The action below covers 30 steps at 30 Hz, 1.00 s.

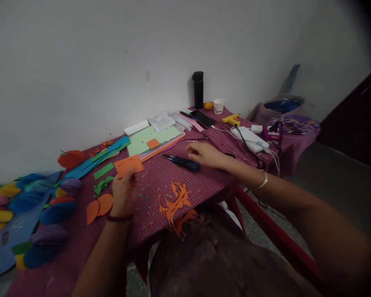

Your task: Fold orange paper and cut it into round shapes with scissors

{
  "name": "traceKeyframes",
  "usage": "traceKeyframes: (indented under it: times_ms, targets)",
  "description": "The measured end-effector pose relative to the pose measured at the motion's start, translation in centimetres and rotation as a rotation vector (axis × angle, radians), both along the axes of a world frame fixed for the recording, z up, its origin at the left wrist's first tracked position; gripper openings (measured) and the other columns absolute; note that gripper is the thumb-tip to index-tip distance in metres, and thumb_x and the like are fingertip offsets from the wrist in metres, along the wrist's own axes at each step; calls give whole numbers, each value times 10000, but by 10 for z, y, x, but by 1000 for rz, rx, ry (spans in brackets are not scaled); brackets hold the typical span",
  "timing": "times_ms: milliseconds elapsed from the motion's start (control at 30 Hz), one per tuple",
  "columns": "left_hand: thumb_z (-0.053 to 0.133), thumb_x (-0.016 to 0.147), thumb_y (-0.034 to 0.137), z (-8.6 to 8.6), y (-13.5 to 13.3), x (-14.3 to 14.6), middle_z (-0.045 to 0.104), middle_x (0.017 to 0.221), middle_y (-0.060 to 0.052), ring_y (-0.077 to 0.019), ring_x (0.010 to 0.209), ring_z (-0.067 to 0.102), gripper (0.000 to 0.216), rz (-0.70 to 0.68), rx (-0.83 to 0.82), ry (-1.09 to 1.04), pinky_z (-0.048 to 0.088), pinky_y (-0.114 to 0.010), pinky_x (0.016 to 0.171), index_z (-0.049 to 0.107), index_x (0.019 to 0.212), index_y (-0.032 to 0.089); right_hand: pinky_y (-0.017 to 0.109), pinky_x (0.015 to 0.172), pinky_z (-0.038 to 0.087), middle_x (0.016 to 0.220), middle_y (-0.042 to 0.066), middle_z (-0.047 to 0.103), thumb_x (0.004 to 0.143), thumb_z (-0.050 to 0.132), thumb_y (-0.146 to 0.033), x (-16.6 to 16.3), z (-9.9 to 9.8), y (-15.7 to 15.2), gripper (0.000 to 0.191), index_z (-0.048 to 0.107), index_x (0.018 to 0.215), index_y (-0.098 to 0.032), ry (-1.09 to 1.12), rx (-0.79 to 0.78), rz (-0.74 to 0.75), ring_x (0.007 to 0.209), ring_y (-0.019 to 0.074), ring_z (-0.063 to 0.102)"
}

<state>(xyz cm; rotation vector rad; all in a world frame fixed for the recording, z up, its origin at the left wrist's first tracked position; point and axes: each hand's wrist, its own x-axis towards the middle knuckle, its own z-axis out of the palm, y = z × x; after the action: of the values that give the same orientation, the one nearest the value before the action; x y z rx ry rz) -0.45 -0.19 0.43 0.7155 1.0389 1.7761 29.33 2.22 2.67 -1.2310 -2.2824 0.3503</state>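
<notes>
My left hand pinches a piece of orange paper with a dark curved line across it, above the left part of the table. My right hand is over the middle of the table, fingers loosely bent and nothing visible in them. Just left of it lies a dark blue and black utility knife with its blade out. Orange paper offcuts are heaped near the front edge. Cut orange paper shapes, curly green paper pieces and a green strip lie around my left hand.
Coloured sheets with a small orange square lie behind. Toward the wall stand a black bottle and paper cup; nearby are a phone, yellow glue gun and corded white box. Paper fruits sit left.
</notes>
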Motion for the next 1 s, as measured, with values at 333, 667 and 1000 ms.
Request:
traceKeyframes:
  times_ms: [333, 667, 1000]
  targets:
    - [592, 801, 70, 24, -20, 1, 574, 515, 40, -60, 466, 533, 147, -58, -189, -282, 403, -167, 457, 586, 670, 136, 379, 877, 441, 1030, 138, 656, 884, 500, -271, 96, -53, -48, 327, 636, 1143, -126, -446, 122, -252, 958, 270, 603]
    - [552, 876, 87, 52, -59, 37, 687, 678, -3, -93, 661, 647, 170, -48, -49, -467, 513, -227, 680, 635, 737, 140, 301, 675, 483, 942, 73, 674, 754, 612, -307, 83, -12, -27, 596, 493, 1324, -179, 234, -368, -156, 760, 195, 642]
    - [544, 868, 79, 61, -76, 60, 728, 810, -18, -100, 803, 678, 185, -82, 107, -552, 517, -256, 876, 679, 769, 158, 278, 743, 457, 1004, 47, 603, 600, 814, -540, -57, -5, -83, 915, 443, 1378, -232, 901, -725, 496, 850, 161, 572]
